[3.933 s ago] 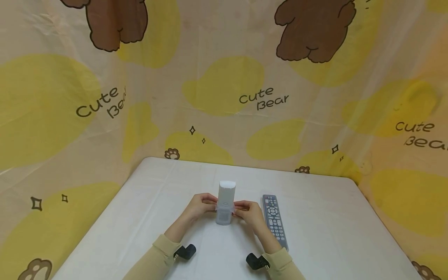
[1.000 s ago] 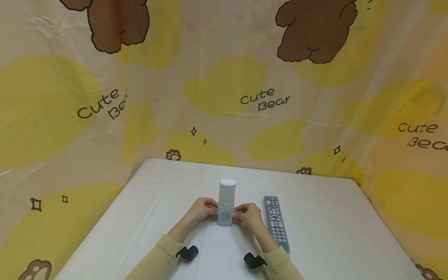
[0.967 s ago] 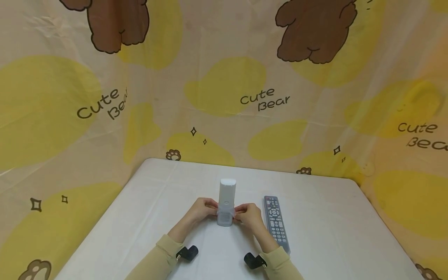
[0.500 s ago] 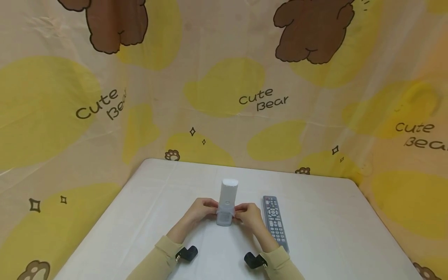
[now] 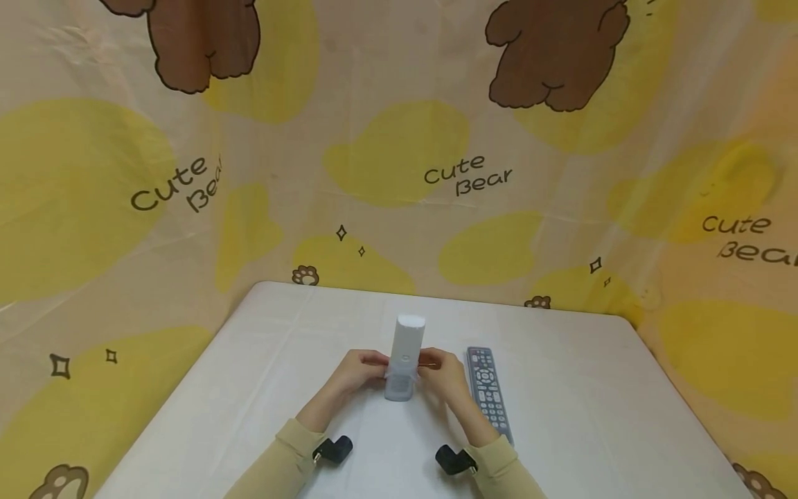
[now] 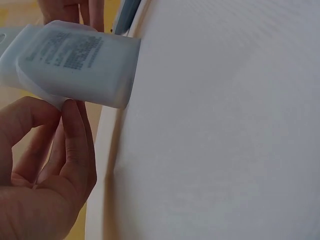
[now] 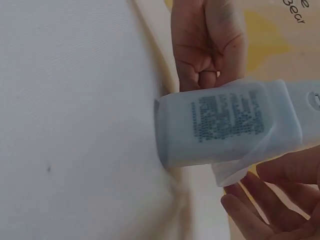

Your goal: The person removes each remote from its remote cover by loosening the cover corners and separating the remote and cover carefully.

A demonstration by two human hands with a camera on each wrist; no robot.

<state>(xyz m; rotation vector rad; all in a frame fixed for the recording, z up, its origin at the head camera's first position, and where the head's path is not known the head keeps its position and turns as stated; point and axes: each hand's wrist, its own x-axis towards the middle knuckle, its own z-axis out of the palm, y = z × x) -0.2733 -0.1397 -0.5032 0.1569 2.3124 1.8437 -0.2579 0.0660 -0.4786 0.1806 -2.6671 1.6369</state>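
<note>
A white remote control (image 5: 408,339) stands upright on the table, tilted slightly right at its top, with its labelled back toward the wrist cameras. Its lower part sits inside a translucent sleeve-like cover (image 5: 400,384), whose rim flares into loose flaps. On one side my left hand (image 5: 352,371) pinches a flap between thumb and finger, plain in the left wrist view, where the cover (image 6: 75,65) hangs across the top. At the opposite side, my right hand (image 5: 445,374) is beside the cover's rim; the right wrist view shows its thumb and fingers (image 7: 245,212) spread apart near a flap.
A grey remote control (image 5: 489,391) with many buttons lies face up to the right, close by my right forearm. The table (image 5: 598,402) has a white cloth. Behind it hangs a bear-print curtain (image 5: 386,152). Black wrist cameras (image 5: 333,450) stick out from both cuffs.
The white remote's top has leaned a little to the right, and it sits deeper in the cover than several seconds ago. My right hand has just risen slightly and its fingers have spread from the flap.
</note>
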